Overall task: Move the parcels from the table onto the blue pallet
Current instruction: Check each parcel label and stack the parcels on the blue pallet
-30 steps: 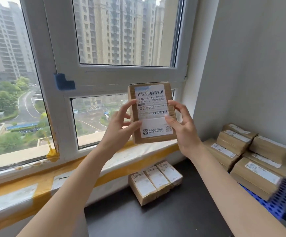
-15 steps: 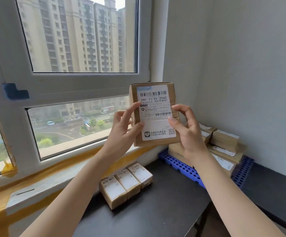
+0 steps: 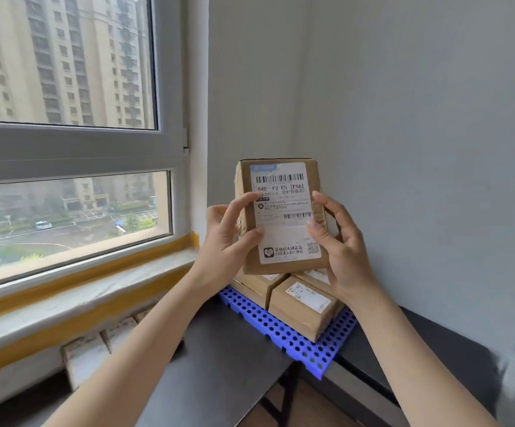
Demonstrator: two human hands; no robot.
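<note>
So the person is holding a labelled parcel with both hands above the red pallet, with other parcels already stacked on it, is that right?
Not quite: the pallet is blue, not red, as the head view shows. The rest stands: both the left hand and the right hand hold the labelled parcel above it, and other parcels already sit on it.

Held parcel (image 3: 281,217): matt brown cardboard, creased tape on its edges, smooth white paper label (image 3: 284,211). Pallet (image 3: 284,331): glossy blue plastic, perforated. Table (image 3: 219,365): smooth dark matt top. Wall (image 3: 404,118): matt grey paint.
</note>
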